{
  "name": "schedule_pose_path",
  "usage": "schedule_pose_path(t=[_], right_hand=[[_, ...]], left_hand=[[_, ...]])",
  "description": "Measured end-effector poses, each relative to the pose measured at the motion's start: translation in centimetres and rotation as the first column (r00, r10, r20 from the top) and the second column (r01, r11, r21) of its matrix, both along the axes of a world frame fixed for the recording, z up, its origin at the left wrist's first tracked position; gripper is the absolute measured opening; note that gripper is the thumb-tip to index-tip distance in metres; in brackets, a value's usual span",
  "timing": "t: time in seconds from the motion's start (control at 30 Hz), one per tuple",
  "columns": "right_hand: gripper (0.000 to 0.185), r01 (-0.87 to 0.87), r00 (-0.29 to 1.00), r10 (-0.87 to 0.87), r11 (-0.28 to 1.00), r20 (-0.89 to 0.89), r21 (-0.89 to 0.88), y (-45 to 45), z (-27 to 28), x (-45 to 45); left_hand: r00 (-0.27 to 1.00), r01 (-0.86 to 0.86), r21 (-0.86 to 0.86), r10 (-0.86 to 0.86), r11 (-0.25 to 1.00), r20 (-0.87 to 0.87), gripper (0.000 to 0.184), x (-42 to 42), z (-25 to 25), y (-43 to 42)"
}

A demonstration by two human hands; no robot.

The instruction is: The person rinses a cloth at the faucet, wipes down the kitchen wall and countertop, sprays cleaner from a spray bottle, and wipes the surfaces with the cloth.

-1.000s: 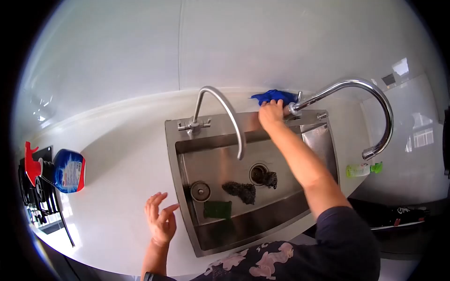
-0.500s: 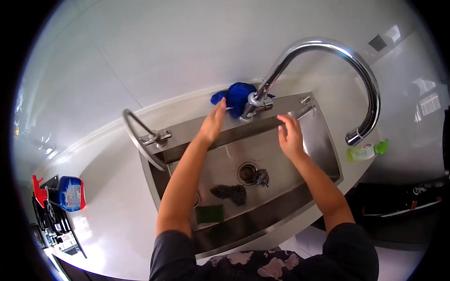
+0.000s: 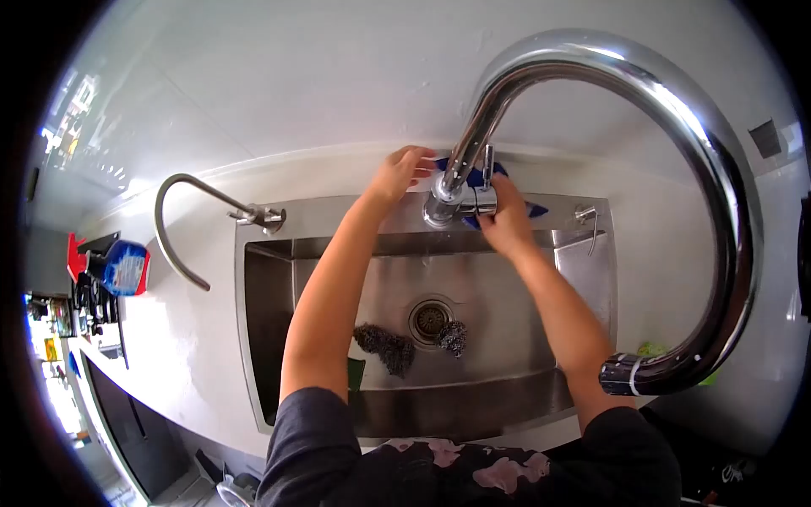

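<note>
- In my head view, the left hand (image 3: 401,173) is at upper centre, left of the tap (image 3: 583,55) — fingers loosely stretched, slightly apart, tips close to the cloth (image 3: 476,178); I can't tell if they touch.
- I see the right hand (image 3: 508,215) just right of the tap's base, over the cloth — fingers partly hidden, so I can't tell if they grip.
- The blue cloth lies behind the tap's base, upper centre.
- Below, mid-frame, I have the sink (image 3: 498,296), with two scourers (image 3: 387,348) near its drain (image 3: 431,319).
</note>
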State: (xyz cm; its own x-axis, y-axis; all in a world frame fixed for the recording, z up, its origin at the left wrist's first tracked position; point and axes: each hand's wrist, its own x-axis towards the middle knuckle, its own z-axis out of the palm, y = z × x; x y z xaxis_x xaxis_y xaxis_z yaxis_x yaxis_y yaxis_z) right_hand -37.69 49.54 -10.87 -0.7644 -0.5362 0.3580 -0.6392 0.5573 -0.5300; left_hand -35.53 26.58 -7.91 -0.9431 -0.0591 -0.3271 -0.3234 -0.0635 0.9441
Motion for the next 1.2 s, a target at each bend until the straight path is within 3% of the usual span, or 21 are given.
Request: schedule_pose_path(t=[0.03,0.13,0.2,0.23,0.3,0.37,0.43,0.5,0.53,0.57,0.6,0.63,0.67,0.7,0.8,0.83,0.93,1.0,1.03,1.1,1.2], right_hand=[[0.058,0.083,0.997,-0.083,0.996,-0.004,-0.035,-0.5,0.0,1.0],[0.041,0.137,0.988,-0.14,0.989,-0.062,-0.048,-1.0,0.7,2.8],[0.031,0.166,0.982,-0.171,0.984,-0.082,-0.059,-0.9,0.7,3.9],[0.029,0.193,0.977,-0.197,0.979,-0.075,-0.059,-0.8,0.7,4.6],[0.026,0.248,0.967,-0.249,0.968,-0.053,-0.028,-0.3,1.0,6.9],[0.025,0.186,0.96,-0.178,0.982,0.215,-0.018,0.2,0.4,10.6],[0.03,0.087,0.99,-0.06,0.973,0.13,-0.214,-1.4,1.1,13.7],[0.046,-0.019,0.999,0.006,0.964,-0.051,-0.264,-4.4,3.2,13.7],[0.044,-0.035,0.993,0.018,0.988,-0.116,-0.152,-7.7,5.6,12.5],[0.041,-0.007,0.985,-0.007,0.997,-0.175,-0.08,-9.4,5.5,11.4],[0.047,0.036,0.967,-0.046,0.998,-0.249,-0.045,-10.7,4.8,10.1],[0.046,0.044,0.984,-0.055,0.997,-0.171,-0.067,-11.7,3.5,9.1],[0.042,0.06,0.992,-0.067,0.996,-0.109,-0.066,-11.6,2.5,9.3],[0.037,0.077,0.996,-0.08,0.995,-0.045,-0.064,-11.4,2.0,9.9],[0.028,-0.05,0.997,0.035,0.977,-0.075,-0.208,-4.6,1.5,12.0],[0.026,-0.026,0.989,-0.012,0.966,-0.145,-0.259,-2.2,3.6,10.8],[0.041,0.143,0.944,-0.139,0.99,-0.3,-0.006,1.1,7.6,4.2],[0.045,0.004,0.885,0.089,0.98,-0.457,0.198,0.0,9.7,0.6],[0.045,0.004,0.884,0.088,0.981,-0.46,0.194,-0.6,9.9,-0.7],[0.037,0.066,0.786,0.263,0.865,-0.56,0.497,-1.3,9.4,-2.1],[0.033,0.132,0.792,0.265,0.806,-0.551,0.577,-0.8,8.0,-2.9]], left_hand=[[0.974,-0.195,-0.025,0.19,0.981,-0.124,0.033,2.0,0.5,0.0],[0.901,-0.384,-0.138,0.338,0.913,-0.271,0.027,7.1,-0.9,0.2],[0.933,-0.357,-0.338,0.35,0.871,-0.082,0.025,10.7,-0.1,2.2],[0.92,-0.386,-0.343,0.331,0.856,-0.209,0.023,12.2,-2.0,3.7],[0.962,-0.272,-0.103,0.273,0.957,0.001,0.032,14.8,-2.3,6.4],[0.963,-0.244,0.159,0.219,0.957,0.156,0.046,17.0,-3.0,8.5],[0.916,-0.362,0.44,0.226,0.822,0.331,0.049,17.9,-1.1,9.7],[0.912,-0.408,0.425,0.382,0.808,0.149,0.047,17.9,-1.8,8.8],[0.879,-0.446,0.1,0.456,0.89,-0.141,0.035,15.7,0.6,5.7],[0.916,-0.397,-0.032,0.393,0.917,-0.087,0.03,13.8,2.1,3.4],[0.883,-0.462,-0.496,0.333,0.735,-0.329,0.033,11.4,0.3,1.1],[0.844,-0.504,-0.598,0.208,0.624,-0.494,0.038,9.2,-0.6,-0.3],[0.917,-0.372,-0.692,0.131,0.618,-0.376,0.04,8.0,0.2,-0.8],[0.943,-0.291,-0.832,-0.002,0.473,-0.332,0.037,7.3,-0.7,-1.1],[0.988,-0.094,-0.933,-0.082,0.349,-0.13,0.029,8.1,1.2,-1.3],[0.99,-0.033,-0.955,-0.118,0.295,-0.071,0.027,8.9,1.5,-2.1],[0.98,0.005,-0.965,-0.195,0.264,-0.048,0.028,12.0,2.0,-3.7],[0.979,0.038,-0.966,-0.201,0.257,-0.015,0.029,13.4,2.5,-4.1],[0.982,0.055,-0.958,-0.189,0.283,0.001,0.03,13.7,2.6,-4.4],[0.983,0.084,-0.947,-0.181,0.309,0.028,0.03,13.9,2.6,-5.0],[0.962,-0.198,-0.92,-0.112,0.338,-0.248,0.028,11.2,4.3,-6.3]])
